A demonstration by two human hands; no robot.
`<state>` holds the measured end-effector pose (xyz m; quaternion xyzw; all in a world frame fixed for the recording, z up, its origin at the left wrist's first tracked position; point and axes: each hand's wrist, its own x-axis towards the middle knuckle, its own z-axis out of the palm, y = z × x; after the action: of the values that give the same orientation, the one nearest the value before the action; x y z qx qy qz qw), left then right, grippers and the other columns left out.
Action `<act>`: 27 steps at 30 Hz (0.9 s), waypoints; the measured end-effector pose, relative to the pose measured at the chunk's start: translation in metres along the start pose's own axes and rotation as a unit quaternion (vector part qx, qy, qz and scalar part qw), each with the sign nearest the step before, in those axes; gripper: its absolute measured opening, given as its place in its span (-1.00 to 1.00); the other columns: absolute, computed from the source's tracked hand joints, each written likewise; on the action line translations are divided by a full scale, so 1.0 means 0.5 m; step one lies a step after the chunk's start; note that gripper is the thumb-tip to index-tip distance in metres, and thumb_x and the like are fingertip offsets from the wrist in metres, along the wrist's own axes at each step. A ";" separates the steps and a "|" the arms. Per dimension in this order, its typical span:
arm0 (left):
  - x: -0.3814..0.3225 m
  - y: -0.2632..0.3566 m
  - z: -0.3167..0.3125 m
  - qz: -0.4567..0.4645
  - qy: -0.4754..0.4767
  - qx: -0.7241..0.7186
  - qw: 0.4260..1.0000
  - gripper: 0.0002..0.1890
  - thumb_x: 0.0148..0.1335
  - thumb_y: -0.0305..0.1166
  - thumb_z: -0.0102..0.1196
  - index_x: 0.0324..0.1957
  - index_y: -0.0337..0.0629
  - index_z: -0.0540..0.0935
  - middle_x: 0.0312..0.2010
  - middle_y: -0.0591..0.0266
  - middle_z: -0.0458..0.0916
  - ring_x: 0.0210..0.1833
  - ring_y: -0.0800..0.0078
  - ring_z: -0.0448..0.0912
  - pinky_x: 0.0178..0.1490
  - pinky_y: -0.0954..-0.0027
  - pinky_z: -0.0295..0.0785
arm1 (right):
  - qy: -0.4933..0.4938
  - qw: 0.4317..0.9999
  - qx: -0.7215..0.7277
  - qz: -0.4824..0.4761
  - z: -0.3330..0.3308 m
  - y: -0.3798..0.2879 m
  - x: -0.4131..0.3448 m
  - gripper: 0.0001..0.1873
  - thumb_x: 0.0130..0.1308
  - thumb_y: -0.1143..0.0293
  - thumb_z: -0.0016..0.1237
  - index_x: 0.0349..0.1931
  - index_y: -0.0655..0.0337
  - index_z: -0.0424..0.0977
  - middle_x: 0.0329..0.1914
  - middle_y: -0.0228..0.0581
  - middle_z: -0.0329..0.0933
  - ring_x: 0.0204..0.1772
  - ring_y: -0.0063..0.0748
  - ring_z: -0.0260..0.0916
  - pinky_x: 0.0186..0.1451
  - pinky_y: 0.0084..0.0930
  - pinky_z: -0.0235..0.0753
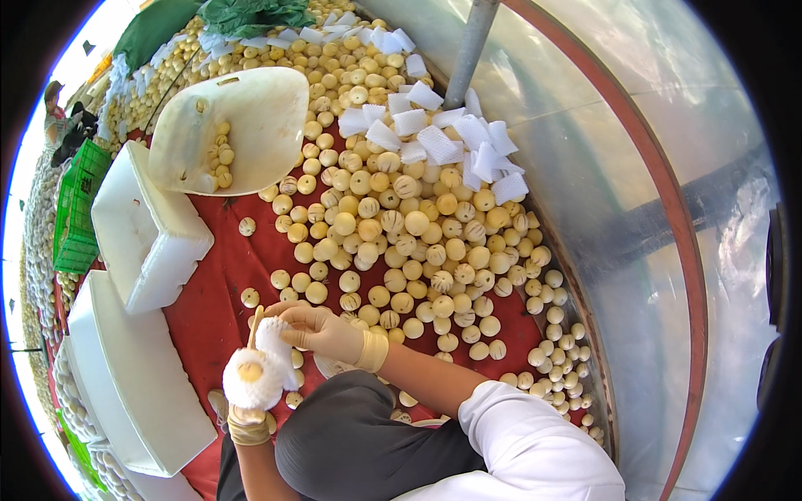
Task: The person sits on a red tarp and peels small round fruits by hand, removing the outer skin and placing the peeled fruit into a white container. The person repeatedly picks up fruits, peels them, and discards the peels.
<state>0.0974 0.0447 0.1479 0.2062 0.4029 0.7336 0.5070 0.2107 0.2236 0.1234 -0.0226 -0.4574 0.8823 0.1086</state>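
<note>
My left hand (pixel 247 414) is gloved and mostly hidden behind the white foam fruit net it holds up. Inside that net (pixel 252 389) a pale yellow fruit (pixel 250 372) shows at the opening. My right hand (pixel 319 329), also in a thin pale glove, pinches a second white foam net (pixel 273 335) just above the first. Whether this second net has a fruit in it cannot be seen. A narrow yellowish piece (pixel 255 327) sticks up beside it, too unclear to name. Beyond my hands lies a heap of round yellow fruits (pixel 407 225), some with purple streaks, probably pepino melons.
White foam nets (pixel 432 134) lie on the heap by a metal post (pixel 470 56). A white plastic chair shell (pixel 263 119) holds several fruits. White foam boxes (pixel 135 382) and a green crate (pixel 80 206) line the left, over red sheeting (pixel 219 275). Plastic film (pixel 626 188) walls the right. A person (pixel 55 116) is far left.
</note>
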 end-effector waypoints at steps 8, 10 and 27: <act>-0.029 -0.031 -0.050 0.005 0.000 0.135 0.991 0.03 -0.25 0.09 0.31 0.24 -0.22 0.16 0.21 0.04 0.23 0.23 0.15 0.25 0.30 0.20 0.12 | -0.085 0.996 -0.018 -0.003 -0.010 0.043 0.048 -0.75 0.32 0.34 -0.14 -0.07 0.27 0.40 0.30 -0.12 0.14 0.34 -0.34 0.04 0.31 -0.45 0.08; -0.005 -0.028 -0.022 -0.023 0.047 0.215 0.975 0.08 -0.31 0.13 0.34 0.23 -0.22 0.15 0.19 0.07 0.25 0.21 0.16 0.27 0.30 0.20 0.14 | -0.006 0.984 -0.176 -0.031 -0.001 0.054 0.046 -0.78 0.31 0.38 -0.14 -0.10 0.27 0.40 0.31 -0.12 0.12 0.35 -0.33 0.04 0.30 -0.44 0.09; -0.091 -0.157 -0.065 -0.036 0.175 -0.182 0.967 0.08 -0.47 0.29 0.25 0.18 -0.02 0.26 0.22 0.14 0.21 0.27 0.08 0.16 0.32 -0.01 0.00 | -0.071 0.911 -0.367 0.176 -0.054 0.156 0.141 -0.74 0.21 0.24 -0.07 -0.49 0.25 0.38 -0.51 -0.23 0.47 -0.45 -0.28 0.44 -0.35 -0.39 0.42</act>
<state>0.1378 0.0034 0.0706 -0.0360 0.3527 0.8002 0.4838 0.1323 0.2170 0.0486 -0.0780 -0.7442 0.6562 -0.0972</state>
